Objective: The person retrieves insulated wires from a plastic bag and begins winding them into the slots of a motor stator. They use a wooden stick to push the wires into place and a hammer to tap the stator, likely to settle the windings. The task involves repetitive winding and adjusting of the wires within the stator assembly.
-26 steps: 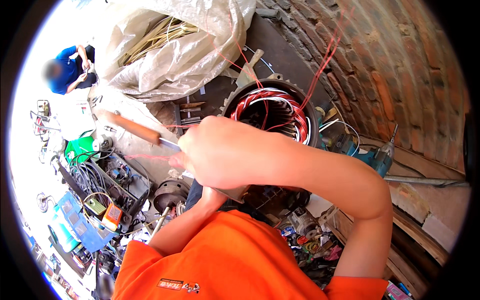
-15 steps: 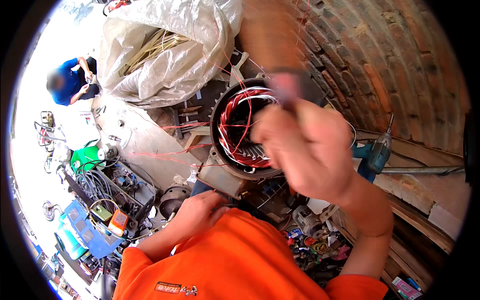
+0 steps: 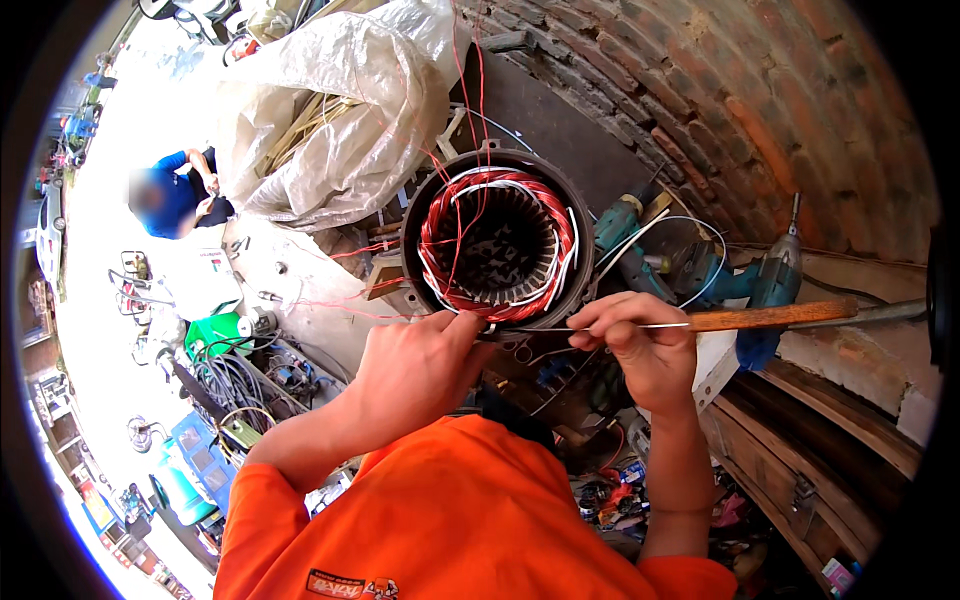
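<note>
Ahead of me stands a round motor stator (image 3: 412, 270), its bore facing up. Red wire coils (image 3: 567, 240) ring the inside, bound with white cord. My right hand (image 3: 645, 345) pinches the thin metal shaft of a wooden-handled awl (image 3: 770, 316). Its handle points right, and its shaft runs left along the stator's near rim. My left hand (image 3: 415, 365) is at the near left rim, fingers bent together against the coils beside the awl's tip. Whatever those fingers pinch is hidden. Red lead wires (image 3: 482, 75) trail over the stator and off to its left.
A brick wall (image 3: 730, 130) rises at the right, with blue power drills (image 3: 775, 275) below it. A large plastic sack (image 3: 390, 130) lies beyond the stator. At left are black cables (image 3: 240, 370) and a person in blue (image 3: 175, 200).
My right hand has come down from above the stator to its near right side, bringing the awl level. My left hand has moved up from my lap to the stator's rim.
</note>
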Demonstrator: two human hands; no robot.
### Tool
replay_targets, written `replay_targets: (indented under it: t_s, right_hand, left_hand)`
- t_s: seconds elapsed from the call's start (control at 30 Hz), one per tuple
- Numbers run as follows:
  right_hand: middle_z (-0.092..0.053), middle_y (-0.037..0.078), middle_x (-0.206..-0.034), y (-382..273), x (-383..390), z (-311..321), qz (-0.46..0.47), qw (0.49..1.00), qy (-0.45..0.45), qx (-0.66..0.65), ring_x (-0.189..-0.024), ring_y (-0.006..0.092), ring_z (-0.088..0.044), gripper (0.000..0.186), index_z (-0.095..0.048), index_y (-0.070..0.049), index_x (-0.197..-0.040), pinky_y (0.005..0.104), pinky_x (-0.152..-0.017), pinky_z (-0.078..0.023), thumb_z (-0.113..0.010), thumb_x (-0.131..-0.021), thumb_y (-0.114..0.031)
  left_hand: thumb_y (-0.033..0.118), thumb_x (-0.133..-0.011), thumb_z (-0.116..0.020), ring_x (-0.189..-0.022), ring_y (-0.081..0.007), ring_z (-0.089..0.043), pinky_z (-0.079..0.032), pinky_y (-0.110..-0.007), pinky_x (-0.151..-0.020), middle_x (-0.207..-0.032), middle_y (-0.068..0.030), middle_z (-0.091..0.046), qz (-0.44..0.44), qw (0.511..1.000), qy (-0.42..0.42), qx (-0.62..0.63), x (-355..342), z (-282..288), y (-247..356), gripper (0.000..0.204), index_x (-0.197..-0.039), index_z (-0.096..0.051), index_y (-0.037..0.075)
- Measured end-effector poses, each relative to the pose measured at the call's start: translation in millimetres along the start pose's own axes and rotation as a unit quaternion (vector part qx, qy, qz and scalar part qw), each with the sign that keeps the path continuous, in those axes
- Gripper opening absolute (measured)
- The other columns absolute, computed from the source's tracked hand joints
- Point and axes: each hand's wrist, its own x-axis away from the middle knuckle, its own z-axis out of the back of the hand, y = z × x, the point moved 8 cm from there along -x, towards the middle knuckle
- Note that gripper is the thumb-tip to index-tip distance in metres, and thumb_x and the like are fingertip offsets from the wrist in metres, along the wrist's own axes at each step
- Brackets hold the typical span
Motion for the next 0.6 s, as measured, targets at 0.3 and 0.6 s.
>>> replay_targets:
  t_s: [0.3,0.6]
  right_hand:
    - [-0.072,0.022,-0.088,35.7,15.2,9.4,-0.107,0.986,0.125,-0.039,-0.07,0.0244,-0.072,0.039,-0.063,0.01,-0.09,0.0328,-0.065,-0.061,-0.046,-0.106,-0.021]
    - [-0.072,0.022,-0.088,67.6,46.5,11.8,-0.065,0.946,0.239,-0.21,-0.071,0.0272,-0.073,0.042,-0.065,0.009,-0.09,0.0359,-0.068,-0.063,-0.044,-0.106,-0.024]
  left_hand:
    - [0.024,-0.086,-0.07,-0.061,-0.0344,-0.065,-0.049,-0.046,-0.054,-0.065,-0.0131,-0.064,0.003,0.996,-0.08,-0.044,-14.5,-14.7,-7.4,0.019,-0.096,-0.068,0.008]
    - [0.021,-0.09,-0.071,-0.055,-0.0153,-0.064,-0.047,-0.032,-0.052,-0.063,-0.0091,-0.065,0.146,0.942,-0.092,0.287,-18.7,-22.6,-30.9,0.022,-0.095,-0.07,-0.001]
